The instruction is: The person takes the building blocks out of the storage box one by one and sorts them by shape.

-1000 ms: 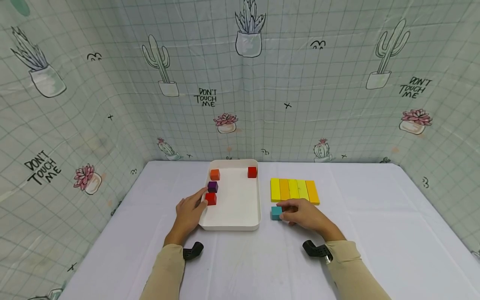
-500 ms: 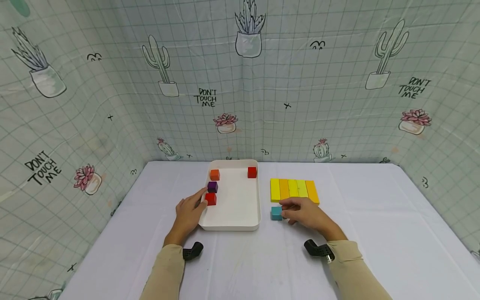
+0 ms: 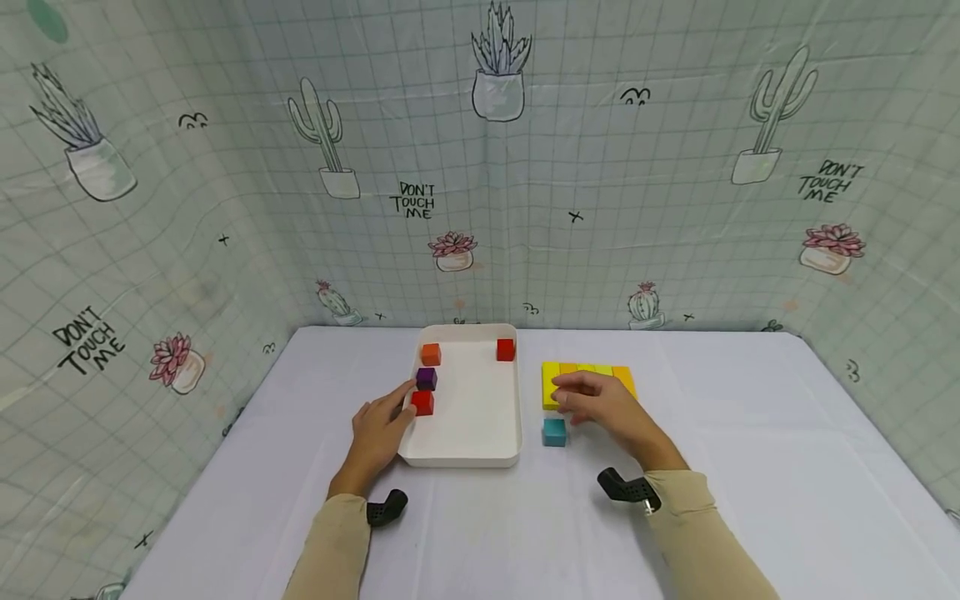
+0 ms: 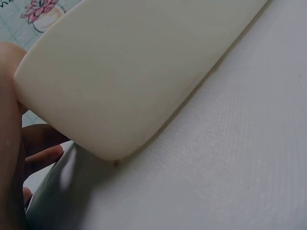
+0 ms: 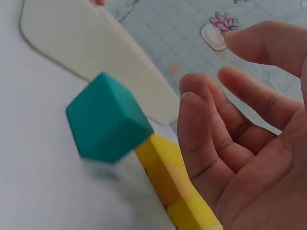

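My left hand (image 3: 378,432) holds the left side of the white tray (image 3: 465,460), its thumb over the rim beside a red cube (image 3: 423,403). In the left wrist view, fingers reach behind the tray's outer wall (image 4: 120,81). My right hand (image 3: 603,407) hovers over the near side of several yellow and orange blocks (image 3: 551,386) lined up in a row, partly covering them. Its fingers are loosely bent and hold nothing. A teal cube (image 3: 554,432) sits on the table just in front of that row; in the right wrist view the teal cube (image 5: 108,120) is apart from the fingertips.
Inside the tray, a purple cube (image 3: 426,378) and an orange cube (image 3: 431,354) stand along the left wall. Another red cube (image 3: 506,349) is in the far right corner. A printed cloth (image 3: 562,167) hangs behind the white table (image 3: 750,467).
My right hand has let go of the teal cube and moved up and away over the yellow row. The cube stays in place. My left hand has not moved from the tray.
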### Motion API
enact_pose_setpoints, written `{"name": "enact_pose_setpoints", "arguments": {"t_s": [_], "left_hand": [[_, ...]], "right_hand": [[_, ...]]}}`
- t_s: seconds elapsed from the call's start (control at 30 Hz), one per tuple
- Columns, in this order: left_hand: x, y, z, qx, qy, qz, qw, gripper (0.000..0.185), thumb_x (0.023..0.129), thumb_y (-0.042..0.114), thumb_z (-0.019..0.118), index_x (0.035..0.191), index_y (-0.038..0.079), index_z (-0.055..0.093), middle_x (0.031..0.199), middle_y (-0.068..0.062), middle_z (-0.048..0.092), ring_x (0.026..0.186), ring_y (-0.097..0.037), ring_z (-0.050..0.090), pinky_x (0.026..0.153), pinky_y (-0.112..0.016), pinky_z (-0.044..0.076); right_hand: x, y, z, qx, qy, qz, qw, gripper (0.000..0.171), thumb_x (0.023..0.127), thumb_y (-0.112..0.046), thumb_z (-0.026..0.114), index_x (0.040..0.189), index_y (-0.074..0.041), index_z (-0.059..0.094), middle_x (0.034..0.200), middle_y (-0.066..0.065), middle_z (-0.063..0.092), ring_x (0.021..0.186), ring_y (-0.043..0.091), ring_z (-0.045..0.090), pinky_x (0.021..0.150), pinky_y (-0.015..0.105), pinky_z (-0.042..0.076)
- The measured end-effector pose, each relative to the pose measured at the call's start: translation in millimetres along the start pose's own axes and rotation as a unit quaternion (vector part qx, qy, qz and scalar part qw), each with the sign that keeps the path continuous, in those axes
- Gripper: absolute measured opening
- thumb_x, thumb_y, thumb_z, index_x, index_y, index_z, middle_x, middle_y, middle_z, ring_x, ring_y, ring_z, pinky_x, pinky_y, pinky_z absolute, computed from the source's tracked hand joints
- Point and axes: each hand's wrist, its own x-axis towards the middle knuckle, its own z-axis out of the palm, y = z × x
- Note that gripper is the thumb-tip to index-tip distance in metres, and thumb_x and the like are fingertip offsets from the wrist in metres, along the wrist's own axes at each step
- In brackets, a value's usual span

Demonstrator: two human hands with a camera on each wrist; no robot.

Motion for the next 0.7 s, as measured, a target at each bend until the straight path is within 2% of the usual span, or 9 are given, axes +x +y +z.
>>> {"name": "enact_pose_setpoints", "arguments": {"t_s": [0.1,0.27,0.37,0.53,0.7], "left_hand": [[0.0,0.3,0.0,-0.002,0.0,0.007,1.0,0.052,0.102,0.029,0.05,0.152,0.021,0.046,0.153,-0.013,0.045,0.141,-0.039,0.034,0.117,-0.062,0.001],[-0.8,-1.2,-1.2,0.004,-0.001,0.0,1.0,0.052,0.102,0.029,0.05,0.153,0.021,0.045,0.154,-0.013,0.045,0.143,-0.039,0.032,0.117,-0.062,-0.001],[-0.9,-2.2,-2.1,0.003,0.001,0.0,1.0,0.051,0.102,0.029,0.049,0.153,0.022,0.046,0.154,-0.012,0.045,0.143,-0.038,0.032,0.117,-0.062,-0.001],[-0.8,-2.9,-1.9,0.002,0.002,0.007,1.0,0.051,0.102,0.028,0.049,0.153,0.022,0.046,0.153,-0.012,0.045,0.143,-0.037,0.033,0.117,-0.062,-0.001],[0.0,-2.2,1.1,-0.001,0.005,0.013,0.9999,0.05,0.102,0.026,0.05,0.152,0.021,0.047,0.153,-0.013,0.046,0.142,-0.037,0.034,0.117,-0.062,0.0]], "right_hand": [[9,-7,8,0.015,-0.009,-0.001,1.0,0.053,0.093,-0.032,0.073,0.132,0.001,0.06,0.124,0.021,0.065,0.104,0.031,0.065,0.085,0.036,0.057],[26,-19,26,0.012,-0.027,0.003,1.0,0.053,0.094,-0.032,0.071,0.134,0.0,0.059,0.124,0.019,0.064,0.105,0.028,0.064,0.088,0.037,0.056],[36,-26,37,0.011,-0.037,-0.001,0.999,0.047,0.095,-0.028,0.07,0.132,-0.001,0.061,0.123,0.018,0.064,0.104,0.028,0.065,0.087,0.036,0.057],[52,-36,53,0.02,-0.063,-0.011,0.998,0.034,0.096,-0.021,0.068,0.126,-0.005,0.065,0.124,0.023,0.064,0.107,0.037,0.064,0.084,0.036,0.058],[64,-43,64,0.007,-0.089,-0.02,0.996,0.033,0.096,-0.018,0.067,0.126,-0.004,0.065,0.124,0.026,0.063,0.11,0.044,0.062,0.084,0.038,0.058]]}}
